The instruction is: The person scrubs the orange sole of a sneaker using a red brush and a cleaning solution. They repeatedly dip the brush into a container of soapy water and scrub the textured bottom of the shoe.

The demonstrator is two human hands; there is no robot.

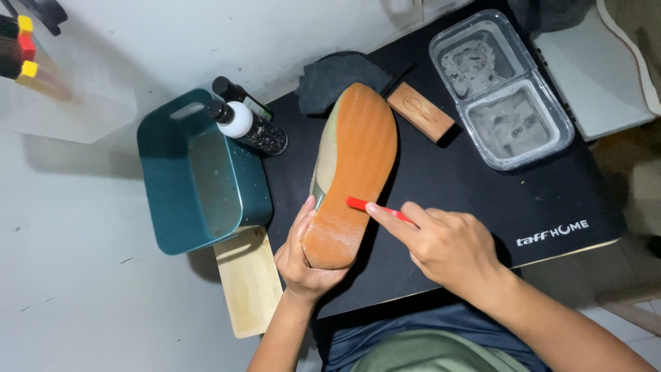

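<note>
L→R: teal plastic tub (pixel 200 172) at desk's left edge, two pump bottles (pixel 248 124) just beside it, wooden board (pixel 249 282) under its near corner. L hand (pixel 299 258) cups the heel of a shoe (pixel 354 172), fingers wrapped narrow around it. Shoe is sole-up w/ orange outsole, long axis running from heel at L hand up and away to toe near dark cloth (pixel 341 79). R hand (pixel 447 244) pinched closed on a red tool (pixel 375 208), prob. a small brush; tip touches the sole's right edge near the heel. Both hands at heel end, R on the tool side. Wooden block (pixel 421 111) and clear two-compartment tray (pixel 502 89) further right on black mat (pixel 482 193).
</note>
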